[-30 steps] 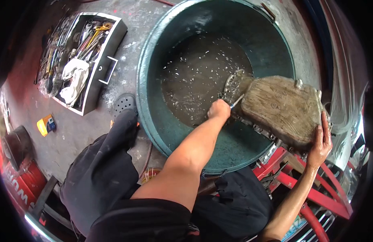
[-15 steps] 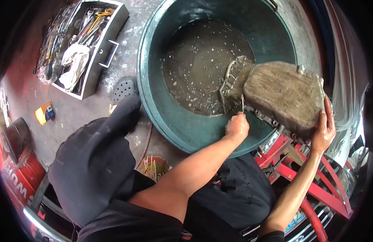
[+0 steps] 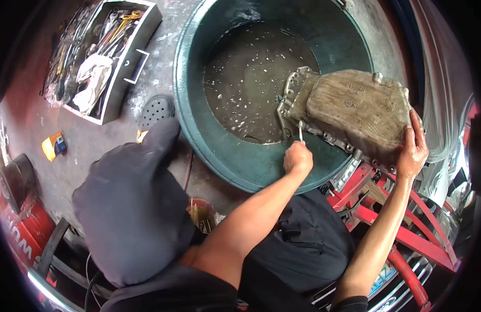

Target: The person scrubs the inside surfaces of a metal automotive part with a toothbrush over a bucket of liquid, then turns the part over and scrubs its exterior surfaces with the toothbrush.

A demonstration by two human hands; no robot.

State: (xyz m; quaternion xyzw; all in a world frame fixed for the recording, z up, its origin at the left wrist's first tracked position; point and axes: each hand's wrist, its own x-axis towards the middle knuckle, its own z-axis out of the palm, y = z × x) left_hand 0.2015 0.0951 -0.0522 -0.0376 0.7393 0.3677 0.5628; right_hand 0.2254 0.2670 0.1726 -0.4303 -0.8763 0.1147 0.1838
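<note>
Now left fingers (image 3: pixel 291 154) grip a brush (image 3: pixel 301 131) while right fingers (image 3: pixel 409 137) hold one end of the metal pan (image 3: pixel 352 106).

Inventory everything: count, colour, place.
tub: 1, green, top centre
murky liquid: 1, brown, in tub
metal casing: 1, brown, over tub's right
slim tool: 1, pale, at casing's near edge
toolbox: 1, grey, upper left
assorted tools: many, mixed, in toolbox
cloth: 1, white, in toolbox
pack: 1, yellow-blue, floor left
frame: 1, red, lower right
sheeting: 1, greyish, right
container: 1, red, lower left
clog: 1, grey, beside tub
trousers: 1 pair, black, bottom
left hand: 1, bare, around slim tool
right hand: 1, bare, on casing edge
</note>
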